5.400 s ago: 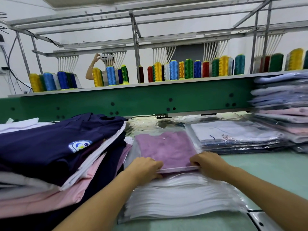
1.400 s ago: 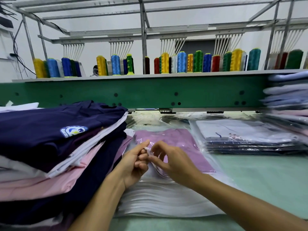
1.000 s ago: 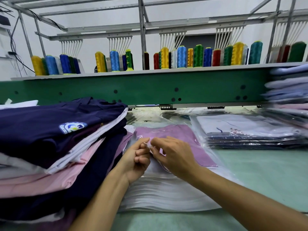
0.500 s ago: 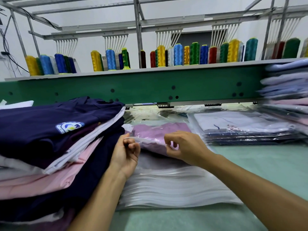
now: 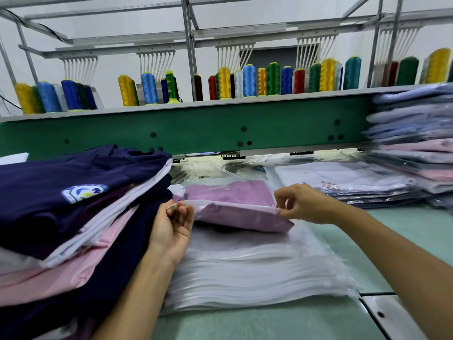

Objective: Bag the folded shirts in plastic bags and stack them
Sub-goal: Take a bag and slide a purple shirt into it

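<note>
Left hand [image 5: 171,231] and right hand [image 5: 304,204]: each grip pinches one end of the flap of the clear plastic bag [image 5: 282,223]. The bag holds the folded mauve shirt [image 5: 235,212] and lies on a stack of empty plastic bags [image 5: 257,273]. A pile of unbagged navy, pink and white shirts [image 5: 73,204] crowds the left hand. Bagged shirts [image 5: 355,185] are stacked to the right. Pale green counter [image 5: 397,231]. Behind it, a green machine beam [image 5: 196,128] with coloured thread cones [image 5: 248,81].

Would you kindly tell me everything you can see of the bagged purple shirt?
The purple shirt is folded flat, of soft-looking fabric, inside a clear plastic bag. Its near end is raised off the stack of empty bags, so it lies tilted. The left hand and right hand pinch the bag's near edge at opposite corners.
</note>
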`<state>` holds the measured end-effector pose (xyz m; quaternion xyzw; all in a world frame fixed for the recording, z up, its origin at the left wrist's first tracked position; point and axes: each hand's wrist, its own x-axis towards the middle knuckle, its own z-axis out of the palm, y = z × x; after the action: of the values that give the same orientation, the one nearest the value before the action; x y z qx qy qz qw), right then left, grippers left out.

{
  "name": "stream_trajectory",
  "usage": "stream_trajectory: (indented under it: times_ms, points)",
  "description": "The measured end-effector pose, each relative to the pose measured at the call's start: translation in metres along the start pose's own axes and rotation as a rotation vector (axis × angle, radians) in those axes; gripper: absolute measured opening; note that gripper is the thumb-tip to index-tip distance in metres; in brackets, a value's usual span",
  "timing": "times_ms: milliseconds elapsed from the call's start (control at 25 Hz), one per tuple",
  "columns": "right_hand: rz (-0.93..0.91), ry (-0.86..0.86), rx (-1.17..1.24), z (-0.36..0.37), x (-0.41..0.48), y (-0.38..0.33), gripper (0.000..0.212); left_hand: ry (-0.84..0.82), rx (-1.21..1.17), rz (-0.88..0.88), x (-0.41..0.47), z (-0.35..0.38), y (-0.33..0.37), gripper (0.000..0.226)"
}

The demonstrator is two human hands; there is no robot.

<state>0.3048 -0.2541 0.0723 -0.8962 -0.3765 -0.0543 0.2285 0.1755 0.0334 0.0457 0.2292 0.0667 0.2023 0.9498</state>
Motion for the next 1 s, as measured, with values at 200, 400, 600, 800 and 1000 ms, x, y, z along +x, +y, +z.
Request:
stream_trajectory:
  times_ms: [200,400,600,800,1000]
  points:
    - [0.095,-0.03,0.183,-0.012,-0.003,0.02,0.02,0.003,0.006,0.019,0.001,-0.002,-0.002,0.045]
    - [0.113,-0.06,0.366,-0.018,-0.008,0.029,0.018,-0.013,0.01,0.001,0.001,-0.005,-0.003,0.043]
    - [0.132,-0.045,0.485,-0.018,-0.009,0.025,0.018,0.015,0.047,0.002,-0.001,-0.006,-0.003,0.043]
    - [0.124,0.059,0.562,-0.014,-0.008,0.006,0.028,0.131,0.141,-0.077,-0.013,0.015,-0.013,0.078]
    - [-0.006,0.143,0.64,-0.012,-0.008,-0.023,0.024,0.281,0.483,-0.2,-0.021,0.063,-0.061,0.09]
